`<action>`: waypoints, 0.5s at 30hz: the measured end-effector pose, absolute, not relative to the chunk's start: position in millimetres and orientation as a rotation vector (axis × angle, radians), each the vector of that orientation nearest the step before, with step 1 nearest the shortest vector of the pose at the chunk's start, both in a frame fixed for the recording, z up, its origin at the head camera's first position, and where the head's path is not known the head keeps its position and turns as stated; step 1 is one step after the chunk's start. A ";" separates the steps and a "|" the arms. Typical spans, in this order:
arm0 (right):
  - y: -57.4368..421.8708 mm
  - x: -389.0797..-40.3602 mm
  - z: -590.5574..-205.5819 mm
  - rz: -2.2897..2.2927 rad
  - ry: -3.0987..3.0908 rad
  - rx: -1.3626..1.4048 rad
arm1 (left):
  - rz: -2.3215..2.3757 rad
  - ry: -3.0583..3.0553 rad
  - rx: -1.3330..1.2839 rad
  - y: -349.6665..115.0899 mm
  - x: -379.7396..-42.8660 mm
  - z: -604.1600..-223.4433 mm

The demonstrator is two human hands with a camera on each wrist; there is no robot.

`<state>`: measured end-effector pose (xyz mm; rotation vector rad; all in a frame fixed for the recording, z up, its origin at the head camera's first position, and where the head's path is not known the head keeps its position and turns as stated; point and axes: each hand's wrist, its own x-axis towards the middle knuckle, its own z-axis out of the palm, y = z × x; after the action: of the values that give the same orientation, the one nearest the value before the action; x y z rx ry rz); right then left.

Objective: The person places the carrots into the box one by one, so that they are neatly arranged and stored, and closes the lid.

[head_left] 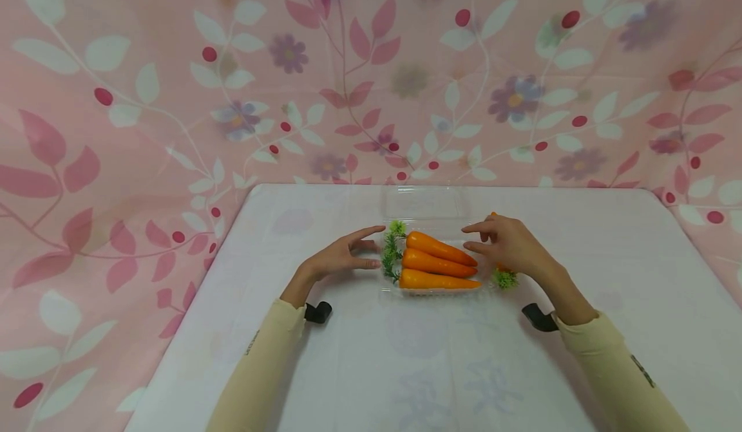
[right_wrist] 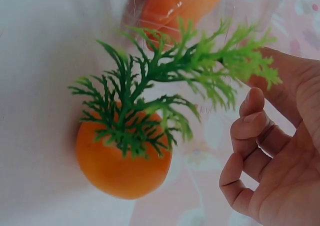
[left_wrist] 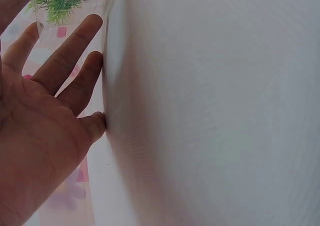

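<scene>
Leafy carrot [right_wrist: 122,173], just beside right grip [right_wrist: 287,161], seemingly apart

White tbl [head_left: 348,361] w/ clear plas. box [head_left: 440,292] + 1 loose carrot [right_wrist: 125,173].

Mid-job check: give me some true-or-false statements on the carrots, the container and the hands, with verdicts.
1. Three carrots lie in the clear container. True.
2. The container is closed. False: its lid is open, on the far side.
3. The left hand is beside the packed carrots' leafy tops. True.
4. A loose carrot lies outside the container, near the right hand. True.
5. That loose one is gripped. False: neither hand grips it.
</scene>
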<state>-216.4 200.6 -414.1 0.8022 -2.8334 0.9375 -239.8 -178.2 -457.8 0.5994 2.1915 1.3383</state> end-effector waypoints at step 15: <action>214.1 -217.7 -418.5 0.931 -2.777 0.743 | 1.348 2.186 0.590 -178.7 -240.2 -458.3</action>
<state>-217.7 214.1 -418.5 0.7434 -2.7769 0.9313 -240.2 -178.7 -458.3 0.5903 2.1857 1.3481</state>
